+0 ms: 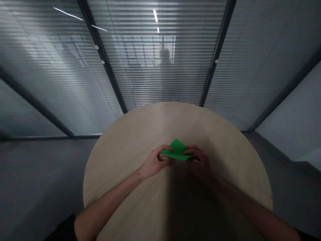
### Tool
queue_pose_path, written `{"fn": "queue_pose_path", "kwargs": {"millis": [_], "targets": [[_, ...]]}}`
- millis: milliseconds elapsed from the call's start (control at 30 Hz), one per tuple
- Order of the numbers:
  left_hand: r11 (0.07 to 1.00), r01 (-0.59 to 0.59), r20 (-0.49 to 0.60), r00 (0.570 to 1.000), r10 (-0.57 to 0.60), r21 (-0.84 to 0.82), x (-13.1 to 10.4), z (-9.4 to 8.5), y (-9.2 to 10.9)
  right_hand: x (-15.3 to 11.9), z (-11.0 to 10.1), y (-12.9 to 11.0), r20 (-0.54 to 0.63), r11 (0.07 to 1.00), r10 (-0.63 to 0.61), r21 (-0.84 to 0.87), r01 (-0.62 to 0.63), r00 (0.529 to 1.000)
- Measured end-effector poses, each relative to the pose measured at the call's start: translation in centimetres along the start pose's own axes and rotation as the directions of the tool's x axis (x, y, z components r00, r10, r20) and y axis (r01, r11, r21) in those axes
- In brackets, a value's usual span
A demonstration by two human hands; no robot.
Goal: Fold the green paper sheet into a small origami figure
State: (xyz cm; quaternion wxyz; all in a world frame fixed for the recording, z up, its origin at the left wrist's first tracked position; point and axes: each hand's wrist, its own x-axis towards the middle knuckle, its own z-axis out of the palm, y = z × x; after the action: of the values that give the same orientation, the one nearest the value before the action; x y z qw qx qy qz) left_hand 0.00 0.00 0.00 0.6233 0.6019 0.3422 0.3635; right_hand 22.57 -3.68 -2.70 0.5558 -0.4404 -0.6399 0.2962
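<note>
A piece of green paper (177, 150) with a pointed top and a folded lower edge is held between my two hands, over the middle of the round table. My left hand (158, 160) grips its left end, fingers on top and thumb below. At the right end, my right hand (198, 160) pinches the paper, with its index finger lying over the near face. Shadow darkens the right hand and part of its fingers.
The round wooden table (125, 140) spreads around both hands, with a dark shadow across its near part. Behind it stand glass partitions with blinds (165, 90) and dark frames. Grey floor (45, 174) shows on both sides.
</note>
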Motion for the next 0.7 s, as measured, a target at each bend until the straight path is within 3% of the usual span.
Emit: {"fn": "queue_pose_path", "kwargs": {"millis": [67,200,367,500,700], "targets": [[0.999,0.027,0.023,0.999,-0.027,-0.016,0.2,0.1,-0.5,-0.1,-0.2,0.0,-0.009,0.998,-0.05,-0.029,0.05,0.999],[0.999,0.048,-0.07,0.996,-0.049,-0.025,0.3,0.3,-0.9,-0.2,-0.4,-0.4,0.053,0.995,-0.101,-0.005,0.101,0.993],[0.997,0.053,-0.09,0.994,-0.058,-0.052,0.1,0.3,-0.2,-0.4,-0.6,-0.7,0.138,0.997,-0.037,0.066,0.028,0.99],[0.996,0.068,-0.086,0.994,-0.072,-0.048,-0.2,0.5,0.2,-0.4,-0.5,-0.5,0.091,0.999,0.046,0.012,-0.047,0.995],[0.99,-0.058,-0.146,0.986,0.076,0.128,-0.5,1.0,0.1,-0.3,-0.4,-0.8,0.07,0.996,0.074,-0.055,-0.07,0.995]]}}
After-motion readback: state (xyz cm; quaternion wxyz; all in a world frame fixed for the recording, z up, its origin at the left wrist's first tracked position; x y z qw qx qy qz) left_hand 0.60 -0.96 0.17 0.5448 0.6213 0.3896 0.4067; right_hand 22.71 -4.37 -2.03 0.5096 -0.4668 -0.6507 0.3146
